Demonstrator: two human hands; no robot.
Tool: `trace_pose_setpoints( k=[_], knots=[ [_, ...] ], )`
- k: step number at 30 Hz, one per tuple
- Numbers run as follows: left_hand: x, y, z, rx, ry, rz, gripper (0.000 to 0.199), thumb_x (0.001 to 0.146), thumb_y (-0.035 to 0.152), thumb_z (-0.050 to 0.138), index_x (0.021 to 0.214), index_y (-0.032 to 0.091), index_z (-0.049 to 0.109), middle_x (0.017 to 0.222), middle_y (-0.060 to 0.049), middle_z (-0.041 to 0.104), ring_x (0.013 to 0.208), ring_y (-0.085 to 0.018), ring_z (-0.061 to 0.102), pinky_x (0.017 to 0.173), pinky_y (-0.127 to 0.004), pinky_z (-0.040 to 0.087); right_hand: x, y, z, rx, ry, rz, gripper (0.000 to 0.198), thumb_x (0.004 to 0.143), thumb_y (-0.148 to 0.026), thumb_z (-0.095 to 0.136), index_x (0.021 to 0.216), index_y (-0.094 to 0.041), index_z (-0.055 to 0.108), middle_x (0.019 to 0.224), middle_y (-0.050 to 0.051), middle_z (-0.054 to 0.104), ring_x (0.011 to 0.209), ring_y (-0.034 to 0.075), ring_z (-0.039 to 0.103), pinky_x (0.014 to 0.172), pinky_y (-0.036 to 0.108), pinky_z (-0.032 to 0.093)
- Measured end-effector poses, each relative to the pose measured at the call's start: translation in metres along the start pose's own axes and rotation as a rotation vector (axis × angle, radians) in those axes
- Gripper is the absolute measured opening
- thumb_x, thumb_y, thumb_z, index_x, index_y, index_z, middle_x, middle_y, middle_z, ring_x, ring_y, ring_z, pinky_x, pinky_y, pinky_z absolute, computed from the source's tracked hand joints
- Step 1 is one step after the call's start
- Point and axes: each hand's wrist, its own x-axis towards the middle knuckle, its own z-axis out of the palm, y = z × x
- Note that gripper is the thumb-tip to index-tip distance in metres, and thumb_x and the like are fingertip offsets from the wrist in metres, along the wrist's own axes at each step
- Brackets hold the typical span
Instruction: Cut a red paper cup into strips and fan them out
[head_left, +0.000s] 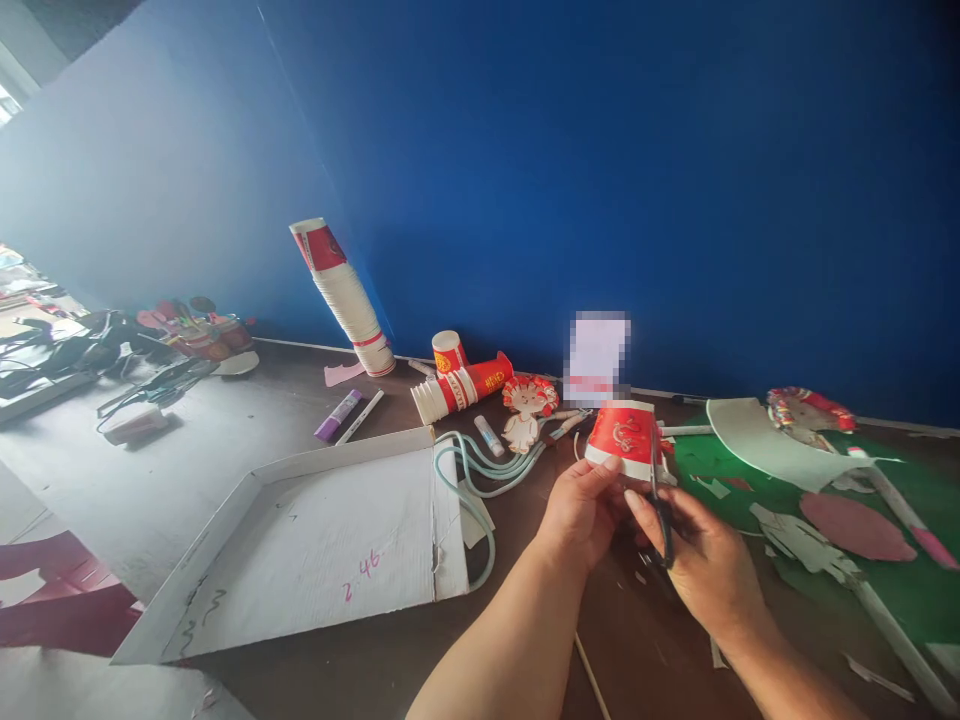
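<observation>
A red and white paper cup, held upside down, is gripped near its white rim by my left hand. My right hand is closed around the black handles of a pair of scissors. The blades point up along the right side of the cup; whether they are cutting into it I cannot tell. Just left of the cup lies a cut-out paper figure with red and white trim around its head, beside a small glue tube.
A white cardboard lid lies at left front, a pale green cord by it. Behind stand a tall leaning cup stack and a lying cup stack. Paper scraps and a pink oval cover a green mat on the right.
</observation>
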Motion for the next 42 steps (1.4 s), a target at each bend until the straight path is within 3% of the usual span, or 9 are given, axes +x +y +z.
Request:
trace_pose_setpoints(
  k=[3,7,11,23,42],
  knots=[
    [0.001,0.002,0.000,-0.030,0.017,0.022,0.034,0.061,0.031,0.083,0.072,0.013,0.057,0.054,0.003,0.048,0.057,-0.013,0.056,0.061,-0.025,0.041,-0.001,-0.002,0.004,0.078,-0.037,-0.035,0.035,0.080,-0.051,0.063,0.097,-0.021,0.065,0.086,0.005,0.074,0.072,0.019,0.067,0.066,0.024,0.053],
    [0.000,0.003,0.001,-0.022,0.043,0.053,0.038,0.060,0.034,0.083,0.065,0.014,0.051,0.057,0.002,0.051,0.056,-0.013,0.055,0.061,-0.027,0.043,-0.004,-0.006,0.006,0.102,-0.086,-0.043,0.033,0.083,-0.049,0.061,0.101,-0.021,0.065,0.097,0.006,0.074,0.082,0.020,0.068,0.073,0.025,0.054],
    [-0.001,0.004,0.000,-0.008,0.085,0.085,0.040,0.060,0.038,0.083,0.066,0.015,0.051,0.059,0.002,0.050,0.053,-0.010,0.050,0.059,-0.026,0.044,-0.010,-0.010,0.008,0.089,-0.103,-0.099,0.034,0.083,-0.051,0.059,0.099,-0.022,0.066,0.088,0.005,0.075,0.075,0.020,0.070,0.068,0.025,0.055],
    [0.000,0.008,-0.001,-0.107,0.109,0.073,0.037,0.063,0.037,0.080,0.067,0.014,0.051,0.053,0.004,0.043,0.047,-0.007,0.040,0.049,-0.021,0.036,-0.014,-0.013,0.008,-0.249,-0.027,-0.213,0.031,0.081,-0.053,0.055,0.090,-0.028,0.070,0.071,0.003,0.075,0.062,0.021,0.070,0.052,0.025,0.049],
    [0.002,0.000,-0.004,-0.089,0.152,0.066,0.035,0.063,0.035,0.081,0.071,0.012,0.055,0.060,0.002,0.048,0.051,-0.007,0.043,0.052,-0.020,0.037,-0.012,-0.008,0.012,-0.198,-0.058,-0.204,0.037,0.083,-0.056,0.054,0.098,-0.025,0.069,0.078,0.006,0.076,0.068,0.023,0.071,0.058,0.026,0.050]
  ],
)
